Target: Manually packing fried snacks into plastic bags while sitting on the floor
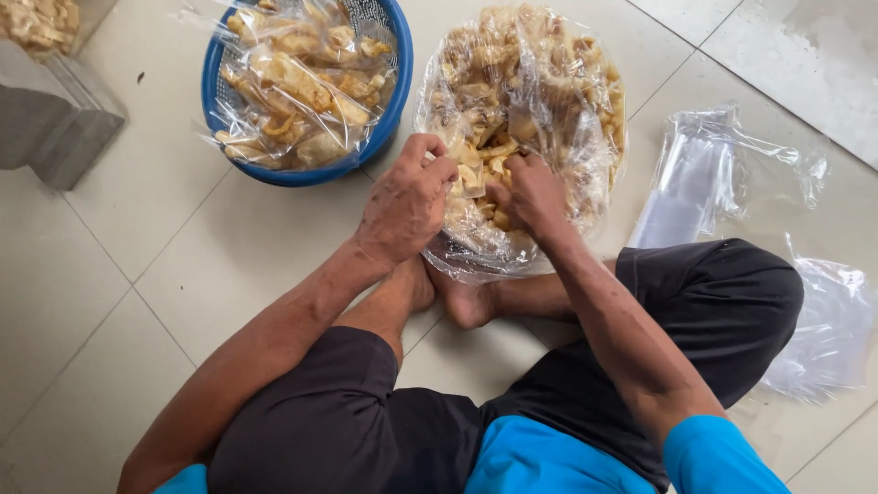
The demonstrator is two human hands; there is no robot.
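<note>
While the person sits cross-legged on the tiled floor (137,274), both hands work at the near side of a large clear plastic bag of pale fried crackers (549,82) that lies straight ahead, just beyond the bare feet (457,297); the bulk of the bag lies away from the fingers, forward and a little to the right, so the right hand (535,194) is the nearer to its middle, while the left hand (407,201) sits at its near left edge. The left fingers (430,155) are curled closed, pinching what looks like crackers or a fold of plastic; which of the two I cannot tell. The right fingers are bent down among the crackers, and whether they grip anything is hidden.

The bag is roundish with no clear long axis; its plastic is wrinkled and shiny, the crackers inside golden and irregular. Up to the left stands a blue basket (399,82) of filled packets (302,82); to the right lie empty clear bags (704,178).
</note>
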